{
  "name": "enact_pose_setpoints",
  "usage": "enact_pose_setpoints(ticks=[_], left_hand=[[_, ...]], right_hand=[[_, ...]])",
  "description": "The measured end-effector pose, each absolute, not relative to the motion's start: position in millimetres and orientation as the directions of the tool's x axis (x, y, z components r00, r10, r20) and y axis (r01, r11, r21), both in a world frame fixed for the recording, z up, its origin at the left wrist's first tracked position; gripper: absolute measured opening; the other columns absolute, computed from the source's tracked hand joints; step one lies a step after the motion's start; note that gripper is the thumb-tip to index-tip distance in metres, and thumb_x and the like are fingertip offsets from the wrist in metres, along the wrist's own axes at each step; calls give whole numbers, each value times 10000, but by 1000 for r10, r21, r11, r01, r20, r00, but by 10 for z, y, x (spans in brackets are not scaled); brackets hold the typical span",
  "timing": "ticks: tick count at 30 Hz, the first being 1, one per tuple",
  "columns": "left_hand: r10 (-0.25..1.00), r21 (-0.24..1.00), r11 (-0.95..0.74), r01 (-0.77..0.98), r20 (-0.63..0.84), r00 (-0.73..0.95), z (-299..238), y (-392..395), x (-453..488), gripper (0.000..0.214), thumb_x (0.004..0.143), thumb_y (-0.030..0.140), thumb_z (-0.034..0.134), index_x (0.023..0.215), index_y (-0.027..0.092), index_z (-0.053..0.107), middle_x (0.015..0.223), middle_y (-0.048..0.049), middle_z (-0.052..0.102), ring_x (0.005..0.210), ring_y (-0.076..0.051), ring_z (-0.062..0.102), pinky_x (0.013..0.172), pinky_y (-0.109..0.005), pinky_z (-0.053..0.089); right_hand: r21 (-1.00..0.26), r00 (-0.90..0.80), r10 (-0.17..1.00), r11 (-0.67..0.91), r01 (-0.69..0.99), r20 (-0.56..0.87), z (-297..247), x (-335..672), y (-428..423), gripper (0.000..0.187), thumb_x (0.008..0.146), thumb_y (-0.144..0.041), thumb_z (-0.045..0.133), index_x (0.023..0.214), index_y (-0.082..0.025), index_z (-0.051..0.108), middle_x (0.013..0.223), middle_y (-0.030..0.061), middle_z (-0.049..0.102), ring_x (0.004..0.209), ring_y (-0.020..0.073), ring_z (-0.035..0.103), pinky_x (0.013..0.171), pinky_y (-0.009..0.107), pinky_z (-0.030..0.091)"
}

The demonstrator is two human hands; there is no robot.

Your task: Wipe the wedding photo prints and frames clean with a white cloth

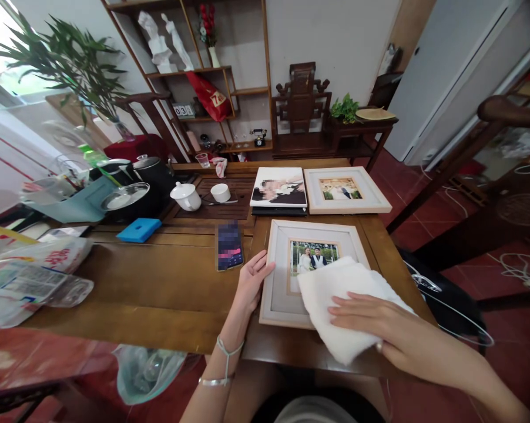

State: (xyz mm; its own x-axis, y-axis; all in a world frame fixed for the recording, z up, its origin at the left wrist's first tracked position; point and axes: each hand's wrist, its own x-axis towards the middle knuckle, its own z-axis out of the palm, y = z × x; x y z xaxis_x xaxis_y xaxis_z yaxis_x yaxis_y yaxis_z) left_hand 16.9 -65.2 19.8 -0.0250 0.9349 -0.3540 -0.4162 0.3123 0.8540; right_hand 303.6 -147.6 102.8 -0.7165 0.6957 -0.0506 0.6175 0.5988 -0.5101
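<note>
A picture frame [287, 305] with a pale wooden border and a photo of two people lies flat on the table in front of me. My left hand [252, 279] grips its left edge, thumb on the rim. Over the frame's lower right part is a folded white cloth [335, 311], which hides that corner and some of the photo. My right hand [371, 320] presses on the cloth, fingers stretched over it and thumb at its near edge.
Behind lie a second framed photo [375, 197] and a stack topped by a photo panel [278, 202]. A phone [230, 247], white lidded cup [185, 197], blue box [139, 230] and plastic bags [49, 258] are leftward. A lined bin [146, 376] stands below the table edge.
</note>
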Motion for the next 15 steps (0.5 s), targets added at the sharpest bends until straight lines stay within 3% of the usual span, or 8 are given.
enact_pose_setpoints(ticks=[5,11,15], left_hand=[[938,848,315,-427,-345,6,245,-678,189,627,602,160,859,1176,181,610,1341,-118,611,1153,-286,640,947,-380,552],[894,835,447,-319,-426,140,341,-778,244,478,561,282,900,961,130,688,903,-92,762,802,-233,731,703,-290,586],[903,837,421,-348,-423,75,354,-914,261,491,587,349,882,973,184,626,861,-29,744,744,-189,722,658,-256,573]], right_hand=[[-509,-675,738,585,632,11,926,3274,-1614,875,633,65,384,1364,-396,520,1431,-65,509,1354,185,433,1175,493,290],[-507,-647,761,573,644,39,744,3226,-1674,827,656,69,389,1333,-375,559,1404,-33,548,1374,199,404,1179,555,229],[-455,-637,764,606,652,104,756,3233,-1696,817,665,75,377,1339,-349,559,1400,-22,555,1357,191,431,1181,535,237]])
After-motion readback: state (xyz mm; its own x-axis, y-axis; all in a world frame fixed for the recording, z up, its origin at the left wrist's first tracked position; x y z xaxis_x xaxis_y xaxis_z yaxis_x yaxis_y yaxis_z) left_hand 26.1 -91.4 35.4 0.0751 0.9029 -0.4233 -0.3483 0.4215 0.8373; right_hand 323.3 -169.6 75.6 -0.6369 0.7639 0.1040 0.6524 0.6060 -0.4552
